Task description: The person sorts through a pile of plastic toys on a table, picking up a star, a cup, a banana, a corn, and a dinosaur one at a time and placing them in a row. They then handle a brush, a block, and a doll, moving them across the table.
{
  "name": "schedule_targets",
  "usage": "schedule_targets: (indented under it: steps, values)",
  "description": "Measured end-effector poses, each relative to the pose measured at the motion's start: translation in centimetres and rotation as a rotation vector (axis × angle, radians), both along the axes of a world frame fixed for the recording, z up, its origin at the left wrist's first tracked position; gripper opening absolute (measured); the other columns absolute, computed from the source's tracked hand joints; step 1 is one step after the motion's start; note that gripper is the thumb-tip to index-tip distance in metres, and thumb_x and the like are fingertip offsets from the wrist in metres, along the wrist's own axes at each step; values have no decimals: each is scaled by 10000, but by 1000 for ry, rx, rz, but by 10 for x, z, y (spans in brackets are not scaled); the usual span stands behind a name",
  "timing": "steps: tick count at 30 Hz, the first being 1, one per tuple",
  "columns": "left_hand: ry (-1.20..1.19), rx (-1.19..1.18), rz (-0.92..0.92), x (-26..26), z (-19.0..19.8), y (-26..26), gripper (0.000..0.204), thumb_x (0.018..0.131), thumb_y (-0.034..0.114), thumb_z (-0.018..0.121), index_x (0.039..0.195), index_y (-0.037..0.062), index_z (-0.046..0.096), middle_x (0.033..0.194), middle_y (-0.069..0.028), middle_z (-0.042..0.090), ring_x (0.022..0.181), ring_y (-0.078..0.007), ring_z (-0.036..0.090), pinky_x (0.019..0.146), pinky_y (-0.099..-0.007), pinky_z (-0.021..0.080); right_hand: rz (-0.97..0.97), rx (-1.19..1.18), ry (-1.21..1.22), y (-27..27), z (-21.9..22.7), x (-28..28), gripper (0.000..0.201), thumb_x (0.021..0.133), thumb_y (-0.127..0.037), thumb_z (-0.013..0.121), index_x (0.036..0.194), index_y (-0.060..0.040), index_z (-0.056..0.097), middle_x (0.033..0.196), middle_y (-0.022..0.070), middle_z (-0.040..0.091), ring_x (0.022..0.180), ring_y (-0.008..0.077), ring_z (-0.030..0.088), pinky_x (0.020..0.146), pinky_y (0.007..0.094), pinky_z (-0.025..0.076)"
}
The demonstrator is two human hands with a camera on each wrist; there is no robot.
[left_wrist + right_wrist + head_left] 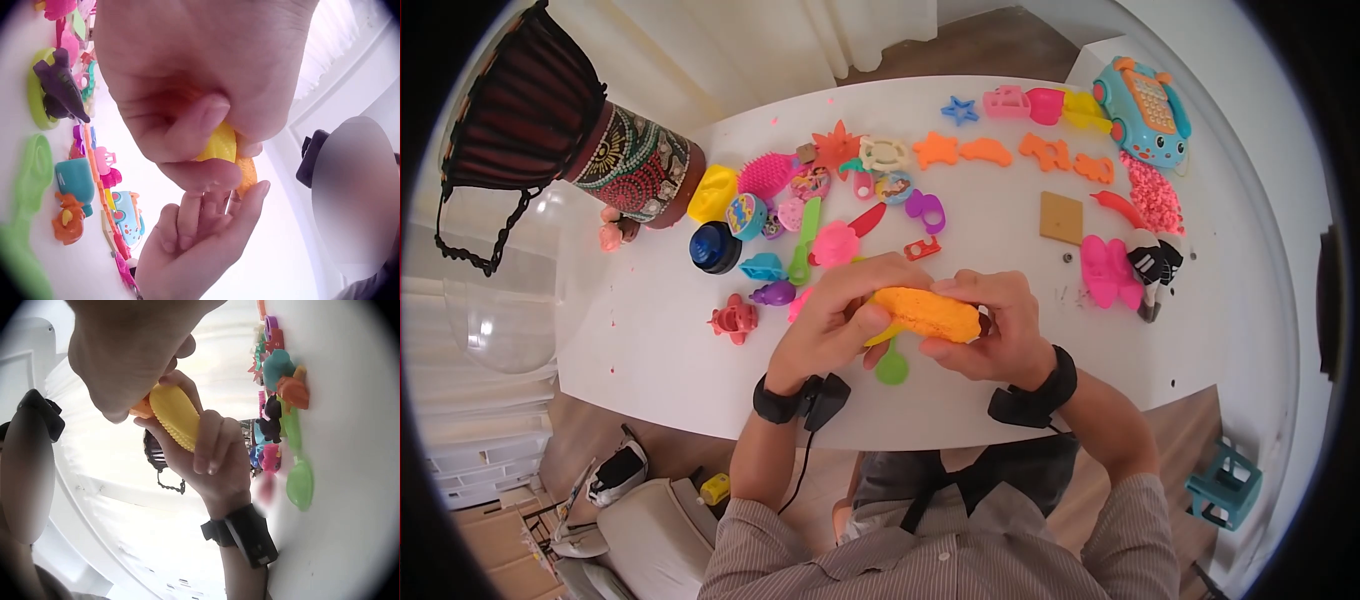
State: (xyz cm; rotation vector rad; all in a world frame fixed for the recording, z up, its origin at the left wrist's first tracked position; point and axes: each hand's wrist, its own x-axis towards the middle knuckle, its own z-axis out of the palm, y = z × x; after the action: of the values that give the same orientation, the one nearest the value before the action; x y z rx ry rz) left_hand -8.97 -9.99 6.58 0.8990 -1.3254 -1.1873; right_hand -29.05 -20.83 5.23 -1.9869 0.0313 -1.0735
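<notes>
Both hands hold up a long lump of orange modelling dough [930, 315] over the table's near side. Against its underside is a yellow corn-shaped mould [175, 412] with a bumpy surface. My left hand [835, 310] grips the mould and the dough's left end, its thumb curled over the yellow part. At the other end, my right hand [1005, 325] pinches the dough between thumb and fingers. Under the hands, a light green spoon-like tool [892, 366] lies on the table. In the left wrist view, a dark purple toy [61, 86] sits beside it.
Toys, cutters and moulds cover the white table's [660, 370] left and back. A patterned drum [640, 165] stands back left, a toy telephone [1145, 110] back right. Pink beads [1152, 195], a tan square [1061, 217] and a pink mould [1108, 272] lie right.
</notes>
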Motion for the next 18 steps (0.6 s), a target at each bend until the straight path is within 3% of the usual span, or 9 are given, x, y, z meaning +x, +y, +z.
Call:
schedule_targets:
  steps: [3, 5, 13, 18]
  values:
    - [35, -44, 7, -2, -2, 0, 458, 1079, 379, 618, 1342, 4, 630, 1156, -110, 649, 612, -93, 613, 474, -214, 474, -26, 83, -30, 1, 0, 1, 458, 870, -235, 892, 1178, -31, 619, 756, 74, 621, 557, 148, 528, 522, 267, 405]
    - [65, -70, 6, -3, -3, 0, 446, 1076, 364, 627, 1340, 5, 630, 1166, -117, 647, 610, -93, 606, 472, -213, 467, -191, -100, -27, -3, -2, 1, 422, 831, -223, 908, 1108, -29, 656, 693, 23, 615, 486, 85, 523, 469, 233, 400]
    - [101, -59, 102, -5, 3, 1, 261, 1058, 193, 653, 1253, 18, 646, 1170, -116, 647, 580, -68, 558, 459, -207, 423, -140, -26, -42, -4, -4, 4, 302, 886, -239, 831, 1028, -35, 658, 676, 19, 606, 463, 125, 528, 480, 248, 420]
    - [67, -13, 122, -2, 4, 2, 230, 1067, 170, 624, 1237, 17, 642, 1109, -89, 637, 550, -62, 540, 455, -208, 409, -31, -23, 48, -6, -12, 4, 284, 917, -288, 798, 984, -40, 676, 675, 36, 611, 476, 152, 558, 484, 264, 434]
